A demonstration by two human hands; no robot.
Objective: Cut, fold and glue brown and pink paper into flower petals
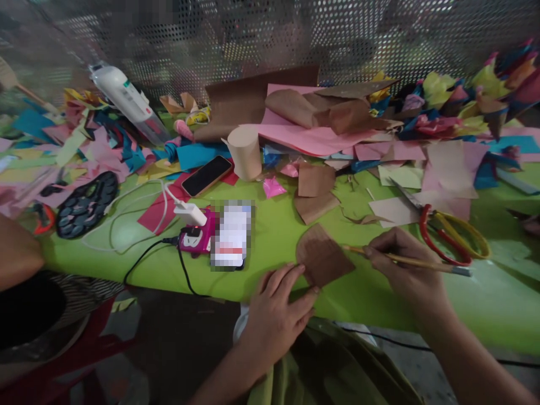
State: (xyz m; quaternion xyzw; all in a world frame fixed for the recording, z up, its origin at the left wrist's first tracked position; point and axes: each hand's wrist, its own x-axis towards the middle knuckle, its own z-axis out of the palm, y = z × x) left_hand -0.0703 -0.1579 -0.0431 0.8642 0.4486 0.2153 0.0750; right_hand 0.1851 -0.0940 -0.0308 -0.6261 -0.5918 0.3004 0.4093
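A brown paper piece lies on the green table near its front edge. My left hand rests flat beside it, with fingertips pressing the paper's lower left corner. My right hand is closed in a pinch on a thin brush, whose tip points at the paper's right edge.
Red and yellow scissors lie just right of my right hand. A paper roll, a phone, a charger with cables, a glue gun and heaps of coloured paper scraps crowd the back. Another person's arm is at the left.
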